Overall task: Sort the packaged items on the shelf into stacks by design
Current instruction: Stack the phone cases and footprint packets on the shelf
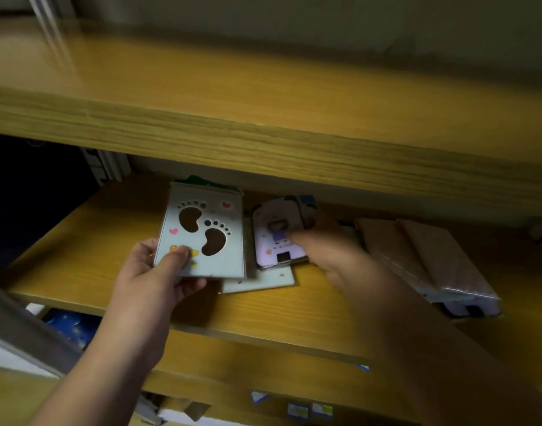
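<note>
At the centre of the frame, the left hand grips a pale footprint-design pack, thumb on its lower front corner, lifted off the wooden shelf. Just right, the blurred right hand touches a lilac pack with outstretched fingers. A wrapped stack lies farther right.

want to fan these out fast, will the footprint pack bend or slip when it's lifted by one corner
The footprint pack probably stays stiff: held by the left hand at its lower corner, it stays flat with no sag. It looks thin, so likely light. Its face seems smooth, so it may slide off the pile; blur leaves this unsure.
</note>
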`<action>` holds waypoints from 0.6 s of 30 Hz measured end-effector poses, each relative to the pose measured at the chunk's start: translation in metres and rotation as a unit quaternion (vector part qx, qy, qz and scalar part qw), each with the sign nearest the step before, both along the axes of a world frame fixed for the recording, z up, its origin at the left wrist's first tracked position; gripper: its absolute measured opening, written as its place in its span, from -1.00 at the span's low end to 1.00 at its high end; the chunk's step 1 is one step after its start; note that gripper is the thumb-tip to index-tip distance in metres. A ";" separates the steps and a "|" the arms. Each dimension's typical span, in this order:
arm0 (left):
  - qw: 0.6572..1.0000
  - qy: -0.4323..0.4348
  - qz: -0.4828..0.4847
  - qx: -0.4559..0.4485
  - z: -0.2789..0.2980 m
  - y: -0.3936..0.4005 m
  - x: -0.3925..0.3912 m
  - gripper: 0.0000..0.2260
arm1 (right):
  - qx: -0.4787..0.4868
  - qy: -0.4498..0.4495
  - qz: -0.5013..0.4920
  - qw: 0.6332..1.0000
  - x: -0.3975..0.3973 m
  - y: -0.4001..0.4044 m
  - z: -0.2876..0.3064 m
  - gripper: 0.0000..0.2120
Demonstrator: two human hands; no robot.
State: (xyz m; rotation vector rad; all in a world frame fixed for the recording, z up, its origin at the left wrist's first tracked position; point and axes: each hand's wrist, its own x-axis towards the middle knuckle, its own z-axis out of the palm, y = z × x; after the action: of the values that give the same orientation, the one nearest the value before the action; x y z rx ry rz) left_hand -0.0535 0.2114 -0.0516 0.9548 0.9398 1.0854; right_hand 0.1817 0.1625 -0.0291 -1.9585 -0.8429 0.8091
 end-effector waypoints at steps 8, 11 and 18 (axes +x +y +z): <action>0.997 -0.024 -0.072 -0.033 0.017 -0.029 0.016 -0.78 | 0.091 0.314 -0.101 0.939 0.015 -0.070 0.015 -0.73; 0.994 0.013 -0.109 -0.016 0.025 -0.049 0.027 -0.75 | 0.178 0.363 -0.138 0.904 0.028 -0.111 0.015 -0.74; 0.988 0.039 -0.147 0.003 0.044 -0.128 0.077 -0.73 | 0.243 0.287 -0.192 0.906 0.065 -0.210 0.018 -0.72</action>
State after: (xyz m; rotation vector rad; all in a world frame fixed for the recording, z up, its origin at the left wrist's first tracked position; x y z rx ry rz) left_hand 0.0234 0.0836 -0.0081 1.1077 0.8274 0.8065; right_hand 0.2467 -0.0475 -0.0113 -1.2741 -0.2493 0.7821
